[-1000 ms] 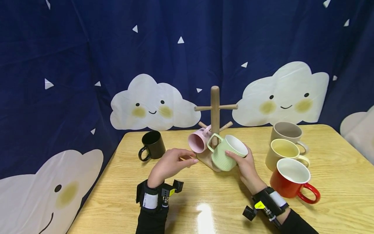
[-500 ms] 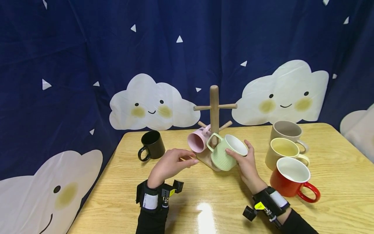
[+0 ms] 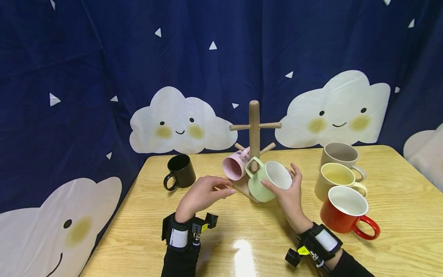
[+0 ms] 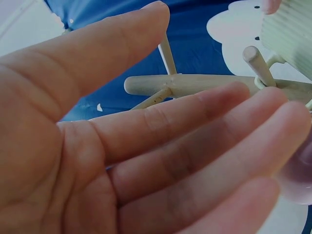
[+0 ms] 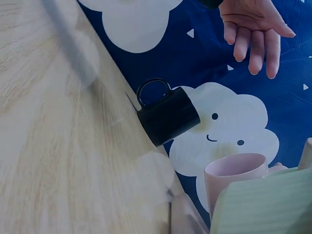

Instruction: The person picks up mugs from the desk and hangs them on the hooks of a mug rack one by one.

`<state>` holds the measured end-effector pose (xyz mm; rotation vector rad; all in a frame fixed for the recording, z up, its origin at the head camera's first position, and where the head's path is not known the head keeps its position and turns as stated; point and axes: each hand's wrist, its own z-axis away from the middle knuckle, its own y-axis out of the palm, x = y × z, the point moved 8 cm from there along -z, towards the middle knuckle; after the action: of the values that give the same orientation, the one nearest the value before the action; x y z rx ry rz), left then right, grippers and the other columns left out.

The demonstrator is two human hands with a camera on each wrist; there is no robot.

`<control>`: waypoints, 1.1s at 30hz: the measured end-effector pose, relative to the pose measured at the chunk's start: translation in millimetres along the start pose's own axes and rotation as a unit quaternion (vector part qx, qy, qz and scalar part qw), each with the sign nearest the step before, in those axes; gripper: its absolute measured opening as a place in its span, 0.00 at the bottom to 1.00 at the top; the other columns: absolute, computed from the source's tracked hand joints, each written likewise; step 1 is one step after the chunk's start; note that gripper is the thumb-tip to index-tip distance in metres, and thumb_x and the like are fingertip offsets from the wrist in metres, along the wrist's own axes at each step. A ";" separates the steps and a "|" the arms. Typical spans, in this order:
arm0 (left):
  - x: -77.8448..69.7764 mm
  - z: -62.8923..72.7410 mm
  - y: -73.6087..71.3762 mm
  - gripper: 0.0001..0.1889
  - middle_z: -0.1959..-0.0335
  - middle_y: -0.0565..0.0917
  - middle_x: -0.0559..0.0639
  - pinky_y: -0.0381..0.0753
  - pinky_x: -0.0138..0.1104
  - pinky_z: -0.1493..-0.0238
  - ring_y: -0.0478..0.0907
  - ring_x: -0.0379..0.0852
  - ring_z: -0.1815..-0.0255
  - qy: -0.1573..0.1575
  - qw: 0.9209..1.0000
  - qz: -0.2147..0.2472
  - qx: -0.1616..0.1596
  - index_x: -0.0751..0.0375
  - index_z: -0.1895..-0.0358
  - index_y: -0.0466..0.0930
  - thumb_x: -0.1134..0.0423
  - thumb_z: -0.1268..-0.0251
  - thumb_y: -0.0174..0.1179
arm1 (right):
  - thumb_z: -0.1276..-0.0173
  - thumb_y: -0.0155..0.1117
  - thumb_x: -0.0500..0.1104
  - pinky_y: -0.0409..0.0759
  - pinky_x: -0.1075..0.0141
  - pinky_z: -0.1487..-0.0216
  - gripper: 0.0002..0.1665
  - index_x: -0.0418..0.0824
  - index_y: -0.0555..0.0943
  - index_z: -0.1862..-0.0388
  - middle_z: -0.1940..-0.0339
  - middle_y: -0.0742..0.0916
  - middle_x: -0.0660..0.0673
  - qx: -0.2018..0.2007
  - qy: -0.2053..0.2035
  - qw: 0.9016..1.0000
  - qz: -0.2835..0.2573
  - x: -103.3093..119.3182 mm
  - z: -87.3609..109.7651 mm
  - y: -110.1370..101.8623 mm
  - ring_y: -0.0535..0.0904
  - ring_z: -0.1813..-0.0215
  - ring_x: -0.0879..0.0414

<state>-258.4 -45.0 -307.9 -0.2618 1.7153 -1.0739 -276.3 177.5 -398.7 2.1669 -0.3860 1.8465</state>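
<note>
My right hand holds a light green ribbed mug, its thumb on the near side and the other fingers at the far right side. The mug is tilted, white mouth facing right and up, in front of the wooden mug stand. In the left wrist view, a peg appears to pass through the green mug's handle. A pink mug hangs sideways low on the stand's left. My left hand hovers left of the stand with relaxed fingers, holding nothing; its palm faces the left wrist camera.
A black mug stands at the back left of the wooden table. Along the right, a grey-beige mug, a yellow mug and a red mug stand close together. Behind hangs a blue curtain with clouds.
The green mug has turned, so its mouth now shows more toward the head camera. My right hand has shifted slightly with it. The left hand has stayed in place.
</note>
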 end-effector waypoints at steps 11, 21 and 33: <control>10.9 3.8 -10.1 0.17 0.59 0.84 0.50 0.78 0.32 0.61 0.81 0.40 0.63 -0.016 0.999 0.018 -0.022 0.57 0.52 0.81 0.51 0.38 0.57 | 0.36 0.58 0.38 0.48 0.56 0.28 0.40 0.49 0.51 0.30 0.35 0.64 0.46 -0.056 -0.021 0.985 -0.160 53.5 -10.5 -42.4 0.57 0.31 0.54; 30.3 11.9 -29.1 0.17 0.60 0.85 0.50 0.78 0.34 0.62 0.82 0.42 0.65 -0.065 0.995 0.020 -0.071 0.56 0.52 0.81 0.51 0.39 0.58 | 0.32 0.55 0.46 0.45 0.59 0.26 0.34 0.53 0.54 0.31 0.31 0.64 0.50 -0.073 0.050 0.960 -0.265 72.1 -18.9 -74.1 0.55 0.27 0.56; 33.4 11.0 -29.7 0.17 0.60 0.85 0.50 0.77 0.33 0.64 0.82 0.42 0.65 -0.071 0.995 0.013 -0.074 0.57 0.52 0.81 0.51 0.39 0.58 | 0.37 0.62 0.44 0.69 0.78 0.48 0.26 0.42 0.70 0.40 0.49 0.78 0.52 0.007 -0.072 0.997 0.040 93.6 -27.5 -85.2 0.72 0.46 0.64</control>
<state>-272.6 -88.7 -307.8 -0.4006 1.6669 -0.8885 -255.7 264.1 -304.6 2.3348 -0.4980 1.7421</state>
